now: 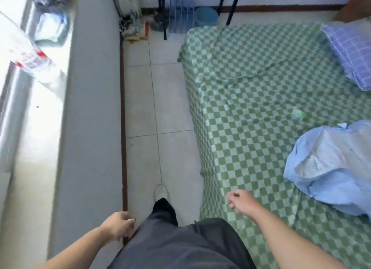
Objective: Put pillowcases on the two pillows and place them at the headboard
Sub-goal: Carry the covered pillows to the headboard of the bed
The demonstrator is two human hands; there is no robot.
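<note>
I note both my left hand and right hand loosely curled, fingers holding nothing, while the limp light-blue pillowcase lies crumpled on the bed, probably best gripped at its open hem.

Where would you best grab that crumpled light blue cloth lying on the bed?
Probably the bunched fold of the light blue cloth nearest the bed's edge, reaching from the aisle with the right hand. It lies loose and heaped, so raised folds offer something to pinch.

Matt checked cloth sheet, smooth glossy floor tiles, clear plastic bottle
</note>
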